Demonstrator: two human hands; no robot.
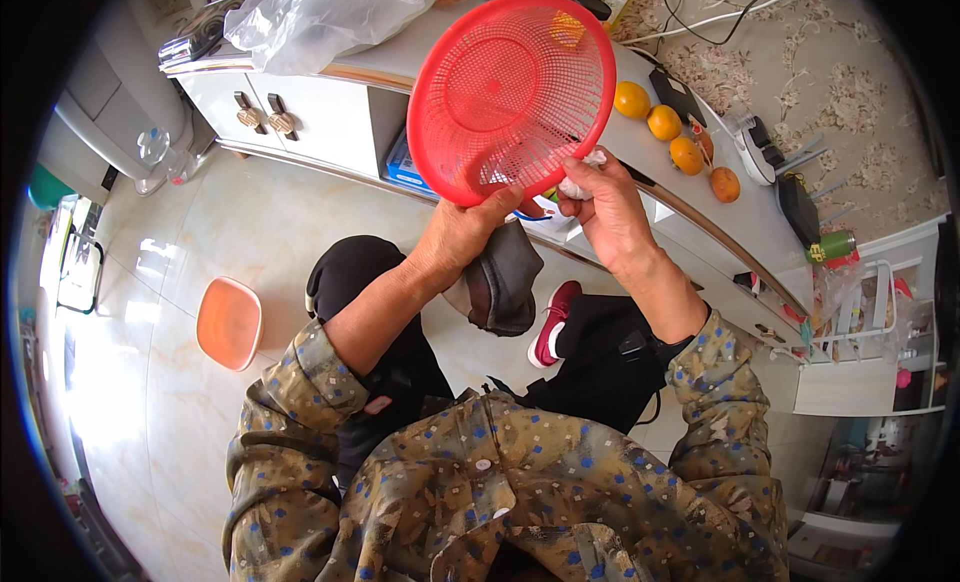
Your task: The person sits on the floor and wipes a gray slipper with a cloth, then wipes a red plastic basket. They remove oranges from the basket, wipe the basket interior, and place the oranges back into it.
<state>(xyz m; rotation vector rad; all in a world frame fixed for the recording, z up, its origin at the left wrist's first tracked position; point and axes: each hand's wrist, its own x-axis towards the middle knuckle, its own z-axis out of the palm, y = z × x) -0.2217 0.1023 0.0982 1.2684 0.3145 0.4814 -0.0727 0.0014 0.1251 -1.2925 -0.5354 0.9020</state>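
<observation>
A red plastic mesh basket (493, 85) is held up before me, tilted so that its inside faces me. My left hand (471, 235) grips the near rim, thumb on the inner side. Close by on the right, my right hand (611, 207) pinches a crumpled white tissue or cloth (583, 183) against the rim. Most of that white piece is covered by the fingers. Just below my left hand shows a dark grey fabric item (510, 278); its kind and what supports it cannot be told.
A white cabinet (322, 121) runs along the far side, bearing a clear plastic bag (322, 19) and several orange fruits (664, 123). An orange plastic basin (229, 323) stands on the tiled floor at left, with a clear bottle (161, 151) beyond. A red shoe (556, 323) shows between my legs.
</observation>
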